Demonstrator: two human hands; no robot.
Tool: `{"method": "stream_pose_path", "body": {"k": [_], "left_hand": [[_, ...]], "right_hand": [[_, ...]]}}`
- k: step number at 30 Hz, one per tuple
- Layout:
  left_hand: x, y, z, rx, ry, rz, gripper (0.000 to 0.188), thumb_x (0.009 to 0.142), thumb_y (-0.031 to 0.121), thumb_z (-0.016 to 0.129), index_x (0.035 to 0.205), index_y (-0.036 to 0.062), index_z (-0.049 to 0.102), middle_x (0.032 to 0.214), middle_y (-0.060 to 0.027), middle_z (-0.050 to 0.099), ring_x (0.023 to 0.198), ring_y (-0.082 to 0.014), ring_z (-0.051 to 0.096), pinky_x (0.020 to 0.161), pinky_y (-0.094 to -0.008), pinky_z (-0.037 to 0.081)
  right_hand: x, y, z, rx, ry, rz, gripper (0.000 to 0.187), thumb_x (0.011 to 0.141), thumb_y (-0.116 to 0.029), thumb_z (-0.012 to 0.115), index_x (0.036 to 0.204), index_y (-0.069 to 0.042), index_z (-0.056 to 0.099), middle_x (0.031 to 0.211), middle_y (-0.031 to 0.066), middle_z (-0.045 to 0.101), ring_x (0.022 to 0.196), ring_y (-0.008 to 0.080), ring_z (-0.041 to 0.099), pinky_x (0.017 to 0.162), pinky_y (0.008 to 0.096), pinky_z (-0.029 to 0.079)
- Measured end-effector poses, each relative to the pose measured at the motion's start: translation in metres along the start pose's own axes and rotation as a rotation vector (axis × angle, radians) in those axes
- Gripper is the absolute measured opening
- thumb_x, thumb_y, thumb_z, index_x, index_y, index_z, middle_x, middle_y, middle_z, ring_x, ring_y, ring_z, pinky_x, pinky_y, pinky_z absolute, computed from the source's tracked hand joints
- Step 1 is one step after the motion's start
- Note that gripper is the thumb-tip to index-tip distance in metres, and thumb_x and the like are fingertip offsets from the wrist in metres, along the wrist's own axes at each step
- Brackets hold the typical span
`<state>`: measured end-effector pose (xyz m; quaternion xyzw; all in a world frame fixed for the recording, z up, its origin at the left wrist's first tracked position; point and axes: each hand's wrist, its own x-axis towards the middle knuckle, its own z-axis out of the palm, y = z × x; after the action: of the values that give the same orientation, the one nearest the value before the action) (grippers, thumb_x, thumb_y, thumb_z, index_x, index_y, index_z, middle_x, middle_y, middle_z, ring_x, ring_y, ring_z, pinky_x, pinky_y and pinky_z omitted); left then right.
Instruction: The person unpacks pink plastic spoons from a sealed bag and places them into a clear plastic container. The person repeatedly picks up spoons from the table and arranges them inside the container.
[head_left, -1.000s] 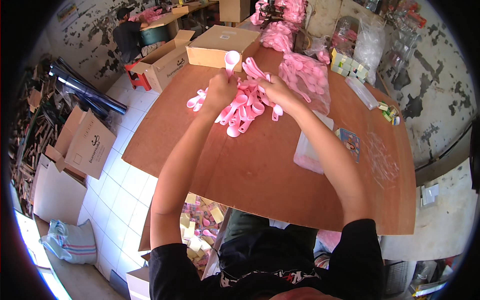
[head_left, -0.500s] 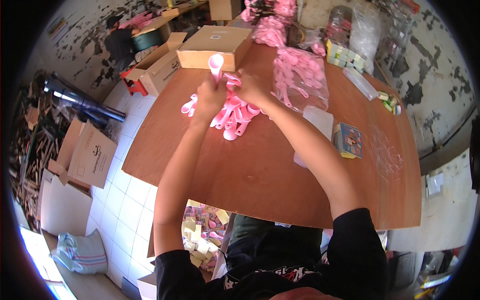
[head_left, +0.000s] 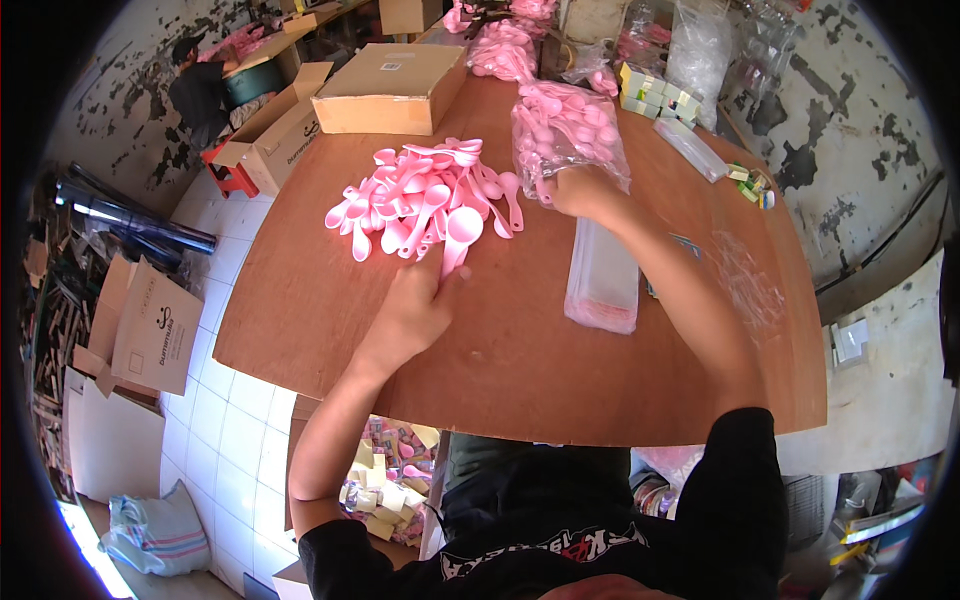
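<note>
Biggest thing here: brown table [head_left: 500,385], spanning the middle of the frame. Co-worker [head_left: 198,100] in dark clothes sits at upper left, back from the table. Open carton [head_left: 290,140] stands between that person and the table edge, upper left. Second open carton [head_left: 155,325] is on the floor side, mid-left. Closed carton [head_left: 385,95] sits on the table's far side, top of frame, left of centre.

Loose scoop pile [head_left: 412,190], all pink: upper centre, heaped straight on the tabletop, just below the closed carton. Clear bag [head_left: 567,120] of pink scoops lies to its right, upper centre-right. Stack of clear plastic sleeves [head_left: 603,280] lies flat right of centre, below the bag. Pale yellow and green small boxes [head_left: 660,97] are grouped at upper right, near the wall.

Left hand [head_left: 418,305], centre of frame, below the pile: fingers closed round the handle of a pink scoop [head_left: 461,230], bowl pointing up-frame and overlapping the near edge of the pile from this angle. Right hand [head_left: 588,192], right of centre: at the bag's near end, wrist above the sleeves. Fingers hidden, so can't tell whether it's gripping anything.
</note>
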<state>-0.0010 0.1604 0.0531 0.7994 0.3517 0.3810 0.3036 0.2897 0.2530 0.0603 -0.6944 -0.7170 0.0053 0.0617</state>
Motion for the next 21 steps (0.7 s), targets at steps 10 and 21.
{"method": "stream_pose_path", "body": {"k": [10, 21], "left_hand": [[-0.005, -0.025, 0.021, -0.048, -0.122, -0.164, 0.018, 0.096, 0.014, 0.056, 0.104, -0.0027, 0.054, 0.070, -0.0070, 0.058, 0.056, -0.0120, 0.055, 0.053, -0.0304, 0.045], [-0.013, -0.021, 0.017, -0.086, -0.142, -0.244, 0.016, 0.097, 0.013, 0.056, 0.102, -0.0016, 0.054, 0.075, -0.0061, 0.062, 0.057, -0.0094, 0.056, 0.050, -0.0275, 0.045]], "right_hand": [[0.081, 0.008, 0.061, 0.051, 0.137, 0.261, 0.034, 0.085, -0.024, 0.058, 0.108, 0.000, 0.067, 0.110, 0.0253, 0.066, 0.102, 0.0382, 0.065, 0.087, 0.0480, 0.051], [0.087, 0.026, 0.055, 0.149, 0.281, 0.115, 0.030, 0.084, -0.020, 0.059, 0.106, -0.003, 0.069, 0.108, 0.0261, 0.067, 0.103, 0.0391, 0.065, 0.087, 0.0477, 0.051]]}}
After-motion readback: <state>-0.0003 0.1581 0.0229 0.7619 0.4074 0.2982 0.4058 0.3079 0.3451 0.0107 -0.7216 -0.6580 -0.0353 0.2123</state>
